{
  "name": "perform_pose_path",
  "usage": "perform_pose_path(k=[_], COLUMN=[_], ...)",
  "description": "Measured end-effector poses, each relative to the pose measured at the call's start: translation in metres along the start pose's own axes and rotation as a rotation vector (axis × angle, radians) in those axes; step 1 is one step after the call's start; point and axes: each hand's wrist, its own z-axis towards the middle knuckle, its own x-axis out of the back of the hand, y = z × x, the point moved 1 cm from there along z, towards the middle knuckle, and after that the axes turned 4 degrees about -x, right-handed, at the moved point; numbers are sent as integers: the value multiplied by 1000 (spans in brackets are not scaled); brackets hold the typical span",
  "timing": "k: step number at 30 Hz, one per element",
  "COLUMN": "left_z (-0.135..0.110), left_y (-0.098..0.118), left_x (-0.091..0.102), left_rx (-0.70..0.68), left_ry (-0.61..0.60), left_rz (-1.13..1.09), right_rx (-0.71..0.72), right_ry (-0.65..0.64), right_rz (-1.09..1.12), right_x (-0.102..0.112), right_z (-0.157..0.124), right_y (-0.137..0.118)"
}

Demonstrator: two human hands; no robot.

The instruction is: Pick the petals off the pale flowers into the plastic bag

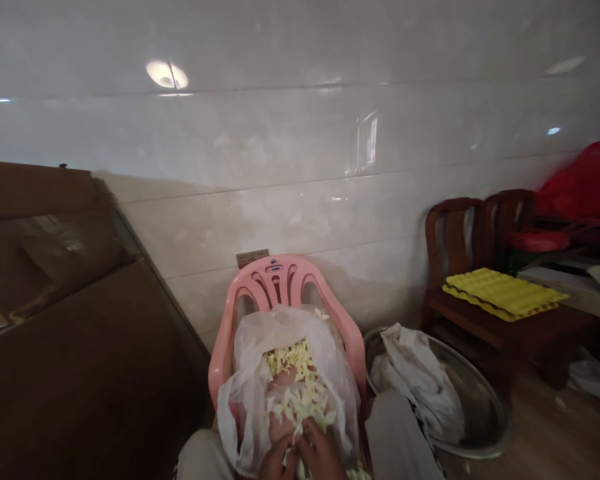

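Note:
My left hand [278,459] and my right hand [322,453] are close together at the bottom middle, with fingertips pinched and nearly touching. A small pale petal-like piece [297,433] shows between the fingertips. Both hands are over a white translucent plastic bag [250,393], which lies open on the seat of a pink plastic chair [353,333]. Several pale yellow, petal-like pieces [305,400] are scattered in the bag, with a denser heap [286,357] further back. Exactly what they are I cannot tell.
Right of the chair, a metal basin [485,407] holds a crumpled white bag [420,380]. Yellow egg trays [503,292] lie on a dark wooden chair [455,313]. A large brown cardboard piece [80,347] leans at left. Behind are a tiled wall [300,220] and socket [253,257].

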Motion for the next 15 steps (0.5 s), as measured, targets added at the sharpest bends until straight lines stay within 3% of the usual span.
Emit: perform_pose_path(k=[7, 15], left_z=[2, 4], left_y=[-2, -3], left_x=[0, 4], left_rx=[12, -17], left_ry=[12, 39], left_rz=[44, 110], right_rx=[0, 74], right_ry=[16, -95], right_rz=[69, -21], right_x=[5, 8], right_z=[-4, 0], right_y=[-11, -15])
